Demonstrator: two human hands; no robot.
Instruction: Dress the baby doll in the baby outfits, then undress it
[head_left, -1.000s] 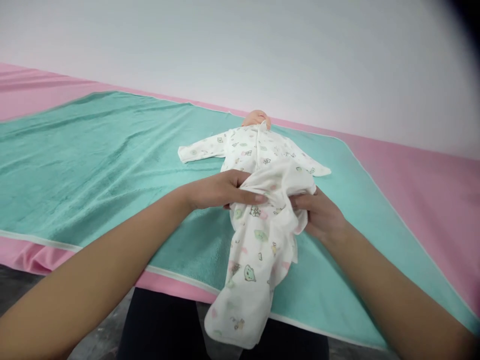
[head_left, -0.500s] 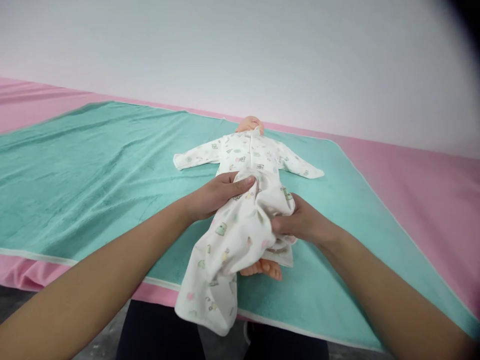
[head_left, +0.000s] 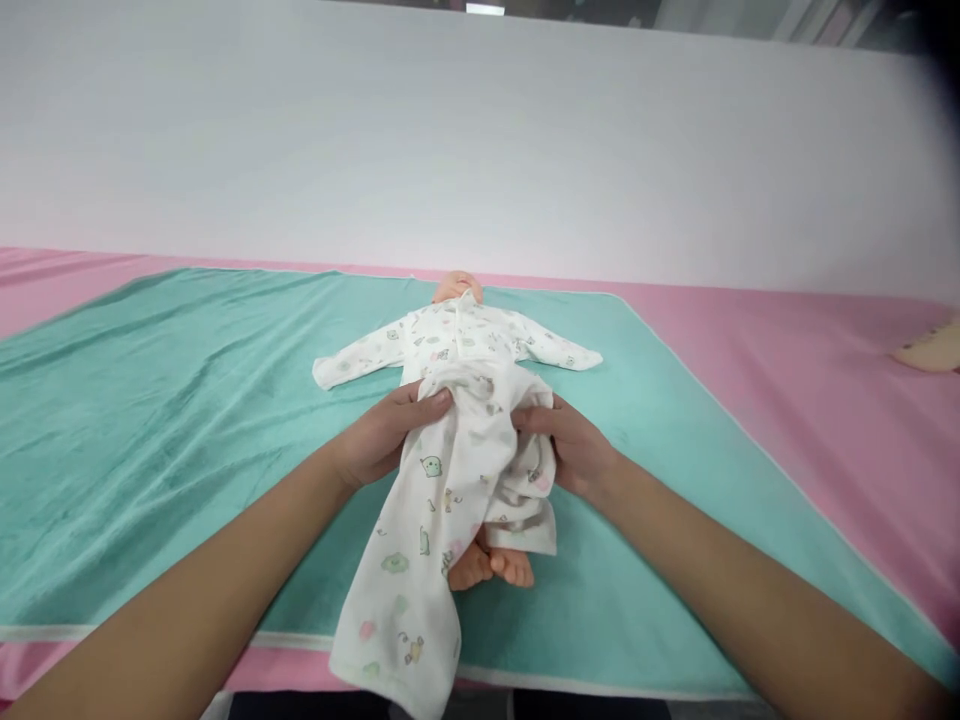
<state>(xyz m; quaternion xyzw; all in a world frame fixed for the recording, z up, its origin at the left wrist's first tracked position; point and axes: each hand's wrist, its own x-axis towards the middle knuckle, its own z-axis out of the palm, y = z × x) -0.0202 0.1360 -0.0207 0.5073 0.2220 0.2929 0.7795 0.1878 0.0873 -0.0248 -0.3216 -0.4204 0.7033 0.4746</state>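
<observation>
Head camera: a person's two bare forearms reach across a covered bed to a baby doll (head_left: pixel 456 287), which lies on its back with its head farthest from the viewer.
Doll: only the top of the head shows above the collar. The bare feet (head_left: pixel 496 567) poke out side by side toward the near edge, under a heap of cloth.
Sleepsuit: the white sleepsuit (head_left: pixel 457 343), printed with small pastel animals, covers the doll's chest. Both sleeves lie flat and spread out to either side. The lower half is gathered into a bunch over the doll's middle.
Left hand: the left hand (head_left: pixel 384 440) has its fingers curled tight over the left side of the bunched fabric, pinching it.
Right hand: the right hand (head_left: pixel 571 447) clasps the opposite side of the same bunch, its fingers folded into the cloth.
Empty leg: one unfilled suit leg (head_left: pixel 401 610) trails from between the hands toward the viewer, passing just beside the feet. Its end drapes over the near hem.
Towel: a teal terry towel (head_left: pixel 180 410) with a pale trim lies under the doll and spreads wide to the left.
Sheet: a pink sheet (head_left: pixel 817 370) shows beyond the towel on the right and along the far side.
Background: a plain white wall (head_left: pixel 450 150) rises behind the bed. A beige object (head_left: pixel 930 348) is cut off by the right edge, too little in frame to identify.
</observation>
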